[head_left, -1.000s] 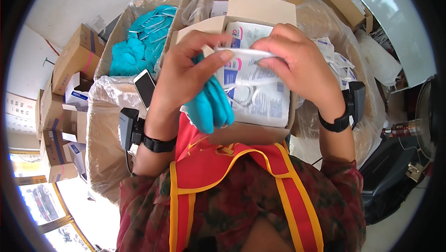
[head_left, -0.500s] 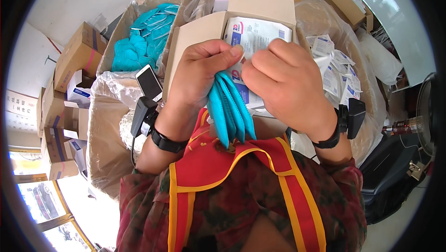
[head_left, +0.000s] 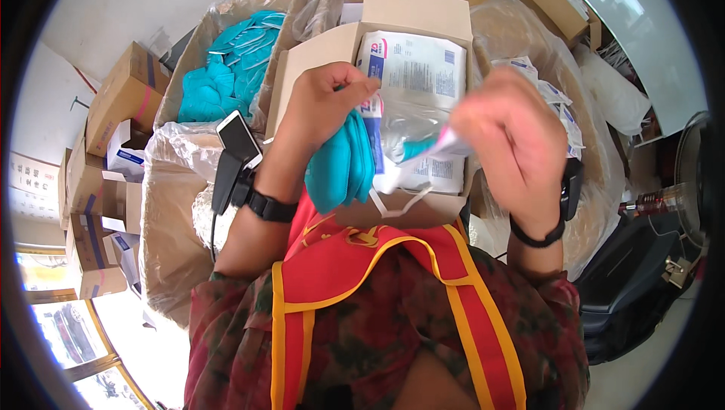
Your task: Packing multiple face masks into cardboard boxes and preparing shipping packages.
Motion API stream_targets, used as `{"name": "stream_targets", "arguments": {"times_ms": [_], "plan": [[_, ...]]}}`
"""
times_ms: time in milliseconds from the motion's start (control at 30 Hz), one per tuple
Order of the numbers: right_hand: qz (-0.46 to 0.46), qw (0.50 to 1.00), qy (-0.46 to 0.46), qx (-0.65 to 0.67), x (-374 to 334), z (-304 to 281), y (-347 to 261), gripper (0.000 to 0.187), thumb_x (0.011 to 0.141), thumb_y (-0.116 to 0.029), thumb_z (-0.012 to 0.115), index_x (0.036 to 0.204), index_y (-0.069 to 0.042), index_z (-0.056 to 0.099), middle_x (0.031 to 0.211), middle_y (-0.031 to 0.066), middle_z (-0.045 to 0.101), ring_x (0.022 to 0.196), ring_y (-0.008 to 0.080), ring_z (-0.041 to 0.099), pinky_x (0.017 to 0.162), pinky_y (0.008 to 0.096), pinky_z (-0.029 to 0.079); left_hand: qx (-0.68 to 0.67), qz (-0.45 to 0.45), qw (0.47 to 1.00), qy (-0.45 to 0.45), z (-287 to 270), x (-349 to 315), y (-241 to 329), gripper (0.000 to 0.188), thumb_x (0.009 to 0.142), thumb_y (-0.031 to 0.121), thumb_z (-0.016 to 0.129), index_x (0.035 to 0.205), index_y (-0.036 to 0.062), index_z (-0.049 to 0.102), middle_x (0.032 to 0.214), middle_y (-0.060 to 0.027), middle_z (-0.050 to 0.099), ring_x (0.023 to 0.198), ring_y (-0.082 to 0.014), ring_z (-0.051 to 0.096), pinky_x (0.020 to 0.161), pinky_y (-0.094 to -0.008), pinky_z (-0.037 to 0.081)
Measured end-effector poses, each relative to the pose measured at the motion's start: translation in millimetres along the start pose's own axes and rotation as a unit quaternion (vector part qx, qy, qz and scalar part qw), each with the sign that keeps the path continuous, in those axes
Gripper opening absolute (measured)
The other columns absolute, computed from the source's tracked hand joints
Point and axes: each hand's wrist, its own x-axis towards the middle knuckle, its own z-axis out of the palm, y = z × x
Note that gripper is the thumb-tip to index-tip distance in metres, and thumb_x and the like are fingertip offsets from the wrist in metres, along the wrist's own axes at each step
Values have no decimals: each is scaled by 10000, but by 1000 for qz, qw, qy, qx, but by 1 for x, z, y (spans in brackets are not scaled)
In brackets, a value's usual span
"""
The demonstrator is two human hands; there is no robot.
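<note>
Several folded teal face masks (head_left: 343,157) hang from my left hand (head_left: 325,100), closed on their upper ends with the thumb on top. My right hand (head_left: 513,131), smeared by motion, is closed on a blurred white and purple packet (head_left: 447,140). A teal patch shows at the packet's lower end, but its outline is too blurred to tell more. Below both hands is an open cardboard box (head_left: 415,6) holding white printed packs (head_left: 419,66) with a blue stripe. A white elastic loop (head_left: 400,210) dangles over its near edge.
A lined carton of teal masks (head_left: 219,81) stands at the far left, with a phone (head_left: 239,138) near it. At the right, a plastic-lined carton (head_left: 596,183) holds white packets. Stacked cartons (head_left: 124,97) line the left wall; a fan (head_left: 691,176) stands far right.
My hands have moved apart, the right one going right with the packet. The masks in my left hand have swung left and now show their broad side.
</note>
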Motion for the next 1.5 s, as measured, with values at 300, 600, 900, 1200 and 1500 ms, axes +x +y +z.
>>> {"name": "stream_targets", "arguments": {"times_ms": [300, 600, 900, 1200, 1500], "plan": [[-53, 989, 13, -139, 14, 15, 31, 139, 806, -56, 695, 819, -58, 556, 743, 106, 501, 719, 319, 542, 616, 411, 427, 128, 250, 958, -65, 10, -36, 56, 355, 781, 22, 750, 1125, 27, 660, 991, -19, 629, 853, -75, 555, 725, -223, 421], [169, 975, 113, 88, -25, -42, 71, 94, 954, -107, 572, 911, -30, 605, 833, -3, 608, 749, 73, 552, 664, 225, 444, -114, 96, 989, 16, 6, -47, 51, 132, 908, 47, 654, 1029, 10, 692, 798, 10, 635, 703, -46, 537, 615, -200, 410], [356, 895, 148, -225, -127, -242, 218, 198, 964, -174, 574, 1045, -6, 640, 888, 69, 655, 776, 126, 579, 728, 249, 459, -198, 161, 955, 154, -60, -57, 50, 165, 908, 17, 568, 1064, 5, 619, 814, -47, 629, 556, -80, 510, 518, -201, 405], [269, 951, -27, -147, -49, -80, 171, 199, 927, -131, 593, 1091, -47, 667, 1043, 112, 679, 947, 221, 648, 829, 326, 494, -247, 162, 947, 122, -47, -47, 33, 301, 988, 289, 567, 785, 71, 522, 725, -49, 533, 667, -128, 470, 651, -262, 396], [46, 958, -219, -177, -28, 63, 125, 145, 810, -153, 697, 872, -47, 621, 848, 124, 582, 883, 330, 565, 809, 420, 462, -297, 176, 894, 285, -51, -43, 51, 484, 1020, 376, 482, 648, 91, 358, 662, -73, 462, 660, -161, 414, 663, -277, 376]]}}
